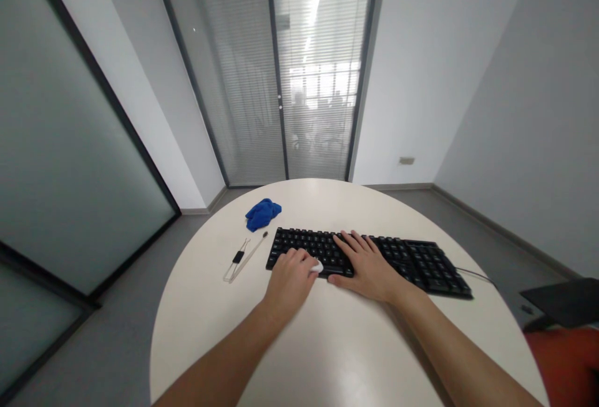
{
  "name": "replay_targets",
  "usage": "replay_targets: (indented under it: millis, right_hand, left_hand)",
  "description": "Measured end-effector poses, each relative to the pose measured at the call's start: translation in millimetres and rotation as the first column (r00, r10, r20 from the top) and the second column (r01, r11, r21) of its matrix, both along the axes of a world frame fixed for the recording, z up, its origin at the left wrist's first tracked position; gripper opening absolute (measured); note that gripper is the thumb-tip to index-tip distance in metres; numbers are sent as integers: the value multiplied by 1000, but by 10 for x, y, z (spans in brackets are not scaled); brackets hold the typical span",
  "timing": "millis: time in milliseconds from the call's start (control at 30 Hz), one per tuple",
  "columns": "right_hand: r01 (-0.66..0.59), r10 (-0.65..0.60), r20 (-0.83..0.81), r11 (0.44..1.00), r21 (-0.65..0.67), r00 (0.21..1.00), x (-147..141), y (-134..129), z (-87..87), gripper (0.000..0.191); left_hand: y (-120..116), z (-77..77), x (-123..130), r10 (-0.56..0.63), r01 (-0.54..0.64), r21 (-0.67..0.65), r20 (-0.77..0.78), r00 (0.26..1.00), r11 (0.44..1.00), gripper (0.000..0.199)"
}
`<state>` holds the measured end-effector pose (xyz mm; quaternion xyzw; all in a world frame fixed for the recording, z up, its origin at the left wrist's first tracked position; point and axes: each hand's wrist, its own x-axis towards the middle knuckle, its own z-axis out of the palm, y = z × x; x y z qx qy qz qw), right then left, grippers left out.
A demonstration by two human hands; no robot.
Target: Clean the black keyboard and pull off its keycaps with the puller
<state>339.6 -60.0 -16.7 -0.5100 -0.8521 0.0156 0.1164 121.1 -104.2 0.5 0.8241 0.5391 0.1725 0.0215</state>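
Note:
A black full-size keyboard (pixel 322 246) lies across the table, its cable (pixel 472 273) leaving at the right end. My left hand (pixel 291 279) is closed around a small white rounded object (pixel 317 266) at the keyboard's front edge. Most of that object is covered by my fingers, so its kind is unclear. My right hand (pixel 367 266) rests flat over the middle keys with its fingers spread, hiding part of them. Left of the keyboard lie a wire keycap puller (pixel 238 258) with a black grip and a thin stick (pixel 250 256) with a dark tip.
A crumpled blue cloth (pixel 262 214) sits on the round white table (pixel 318 191), behind the puller and stick. To the right, beyond the table edge, are a dark flat surface (pixel 561 301) and something orange-red (pixel 561 357). Glass panels (pixel 313 82) with blinds stand at the back.

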Motion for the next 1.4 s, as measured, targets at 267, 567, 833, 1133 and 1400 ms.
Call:
replay_targets:
  millis: [267,567,833,1133,1400]
  right_hand:
    - [-14,14,-11,1000,10,1000,20,16,-26,101]
    - [-11,11,3,1000,2,1000,17,14,-15,100]
    - [-22,22,-3,1000,-2,1000,26,21,-26,101]
    - [-21,21,-16,1000,-10,1000,28,20,-18,101]
    - [-15,15,-2,1000,-25,1000,18,11,2,102]
  left_hand:
    - [19,54,-19,16,-17,-25,-25,1000,1000,17]
    - [-1,-4,-23,-14,14,30,12,1000,999,16]
    - [-2,62,-63,-19,20,28,-30,999,999,15]
    - [35,103,-176,37,-37,20,-3,999,999,9]
    - [98,42,-213,68,-74,89,68,995,993,22]
